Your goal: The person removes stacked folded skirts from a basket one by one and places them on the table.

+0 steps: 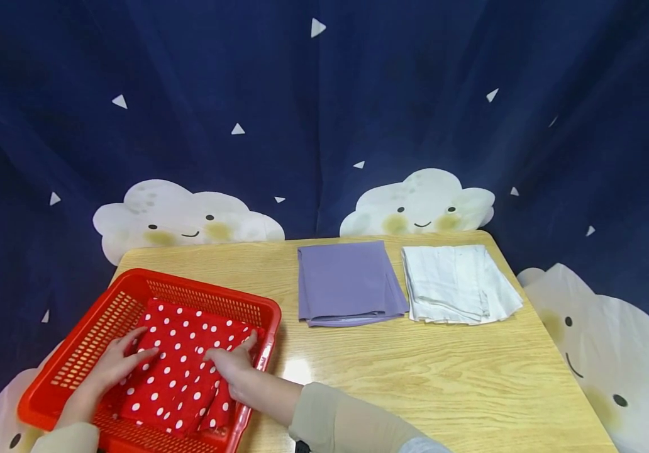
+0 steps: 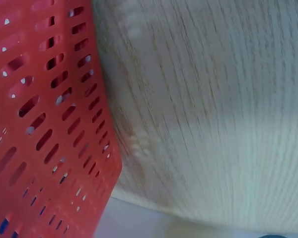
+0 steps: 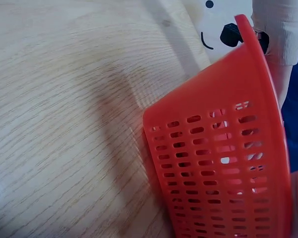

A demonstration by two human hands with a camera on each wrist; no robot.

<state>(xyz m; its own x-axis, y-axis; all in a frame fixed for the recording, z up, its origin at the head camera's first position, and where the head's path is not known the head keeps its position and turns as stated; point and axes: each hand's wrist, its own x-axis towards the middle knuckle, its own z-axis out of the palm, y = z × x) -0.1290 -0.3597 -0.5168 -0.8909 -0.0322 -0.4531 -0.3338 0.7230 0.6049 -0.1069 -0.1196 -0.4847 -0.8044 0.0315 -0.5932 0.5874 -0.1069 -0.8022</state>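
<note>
A folded red cloth with white polka dots (image 1: 180, 362) lies inside a red plastic basket (image 1: 200, 282) at the left of the table. My left hand (image 1: 112, 368) reaches into the basket and rests at the cloth's left edge, thumb and finger apart. On the cloth's right part lies my right hand (image 1: 234, 365), its thumb and a finger spread; its other fingers are hidden. In the left wrist view only the basket's slotted wall (image 2: 54, 114) and the table show. The right wrist view has the basket's outer side (image 3: 213, 163), with bits of the cloth behind the slots.
A folded purple cloth (image 1: 344, 280) lies at the back middle of the wooden table (image 1: 443, 377). To its right is a folded white cloth (image 1: 454, 283). Behind the table hangs a dark blue curtain (image 1: 313, 113) with printed clouds and white triangles.
</note>
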